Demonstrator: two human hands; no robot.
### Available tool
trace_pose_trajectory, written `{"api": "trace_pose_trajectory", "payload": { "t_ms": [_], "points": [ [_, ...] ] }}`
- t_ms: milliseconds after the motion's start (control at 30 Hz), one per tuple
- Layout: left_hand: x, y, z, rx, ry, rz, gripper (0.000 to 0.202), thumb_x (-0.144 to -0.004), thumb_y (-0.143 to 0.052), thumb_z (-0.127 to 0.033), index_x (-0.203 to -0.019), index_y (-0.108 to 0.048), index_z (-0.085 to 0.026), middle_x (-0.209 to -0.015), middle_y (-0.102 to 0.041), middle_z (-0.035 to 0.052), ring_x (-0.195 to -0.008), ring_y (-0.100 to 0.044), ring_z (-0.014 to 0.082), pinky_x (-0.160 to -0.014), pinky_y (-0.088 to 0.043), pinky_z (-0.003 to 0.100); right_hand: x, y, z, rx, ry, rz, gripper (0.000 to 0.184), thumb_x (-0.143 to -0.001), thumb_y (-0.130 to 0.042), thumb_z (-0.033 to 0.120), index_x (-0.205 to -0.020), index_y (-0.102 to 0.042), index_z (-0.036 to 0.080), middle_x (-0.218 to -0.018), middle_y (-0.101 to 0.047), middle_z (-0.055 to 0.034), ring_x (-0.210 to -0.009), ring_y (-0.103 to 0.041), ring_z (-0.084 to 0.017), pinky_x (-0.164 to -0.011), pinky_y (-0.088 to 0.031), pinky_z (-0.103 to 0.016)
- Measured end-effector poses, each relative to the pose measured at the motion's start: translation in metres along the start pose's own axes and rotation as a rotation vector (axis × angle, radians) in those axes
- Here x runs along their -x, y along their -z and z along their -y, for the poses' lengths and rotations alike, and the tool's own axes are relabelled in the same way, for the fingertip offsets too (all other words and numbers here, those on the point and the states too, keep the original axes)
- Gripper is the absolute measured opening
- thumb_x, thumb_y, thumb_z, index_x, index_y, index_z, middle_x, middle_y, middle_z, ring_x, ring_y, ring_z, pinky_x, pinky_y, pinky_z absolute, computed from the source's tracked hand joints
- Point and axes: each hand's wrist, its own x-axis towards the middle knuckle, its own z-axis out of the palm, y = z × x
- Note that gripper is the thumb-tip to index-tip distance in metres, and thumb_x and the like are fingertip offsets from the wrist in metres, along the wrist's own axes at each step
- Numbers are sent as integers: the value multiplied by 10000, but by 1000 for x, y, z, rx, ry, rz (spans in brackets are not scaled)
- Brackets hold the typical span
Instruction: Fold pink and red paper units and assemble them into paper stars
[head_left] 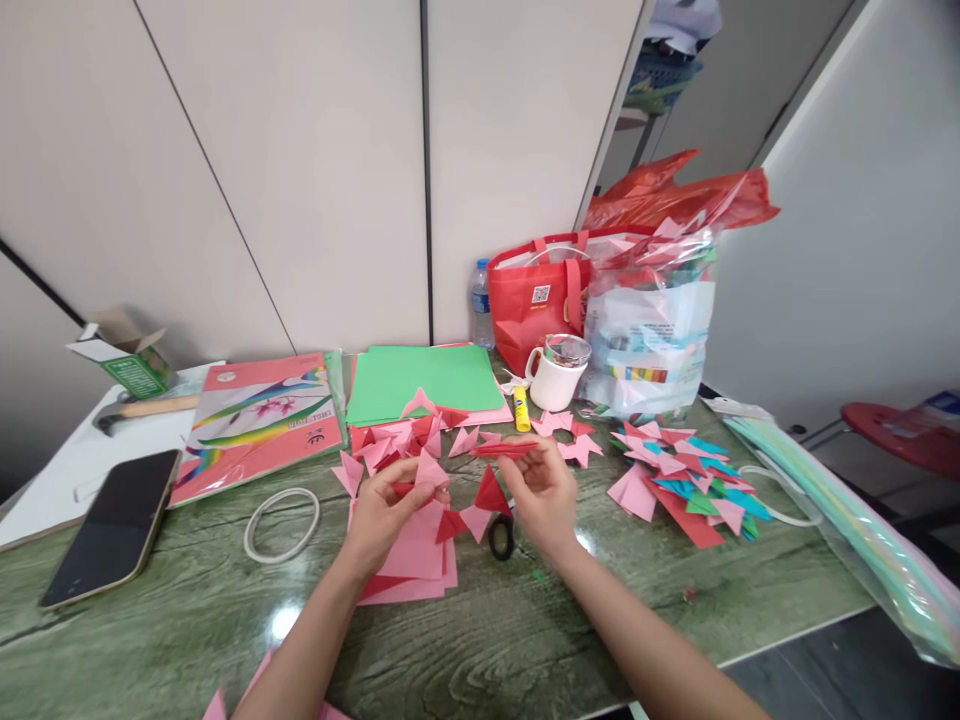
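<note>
Above the green wood-grain table, I judge my step as sorting pieces by hand: left grip pinching a pink folded-paper triangle, right grip a flat red folded-paper piece, calling for light pressure.

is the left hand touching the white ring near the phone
Apart: the head view shows bare green tabletop between the left hand and the white ring.

Looks like home with craft corner: wood-grain counter against pale panels at 12 o'clock; folded pink paper, glue stick, white mug before them; phone at 10 o'clock, red seat at 2.
</note>
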Motion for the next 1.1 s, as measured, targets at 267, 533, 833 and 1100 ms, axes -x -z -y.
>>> {"api": "trace_pose_trajectory", "payload": {
  "t_ms": [267,533,833,1100],
  "points": [
    [1,0,-6,-123,-76,-31,105,-661,-697,-221,-730,-730,-149,-706,-719,40,-634,-630,158,-627,-507,244,8,-2,9,101,291,227,151,-760,-604,102,-868,-576,203,-908,-629,-72,-875,-607,-202,-753,-510,-379],
    [-1,3,-3,-147,-135,-24,89,-638,-711,-159,-714,-749,-187,-684,-734,14,-642,-646,148,-633,-513,212,12,-7,12,145,487,213,306,-752,-593,33,-994,-558,215,-835,-677,-53,-794,-643,-189,-795,-520,-420],
    [-1,6,2,-143,-198,-23,127,-641,-720,-161,-753,-754,-212,-809,-749,31,-777,-680,195,-726,-541,263,13,-8,10,172,490,207,260,-744,-600,34,-936,-581,208,-804,-686,-44,-773,-651,-182,-791,-527,-404],
    [0,7,3,-171,-192,-65,131,-622,-726,-170,-750,-752,-189,-797,-750,47,-769,-687,212,-717,-554,282,12,-8,12,190,516,247,256,-754,-580,24,-938,-568,202,-807,-688,-54,-759,-655,-175,-796,-522,-417]
  ]
}}
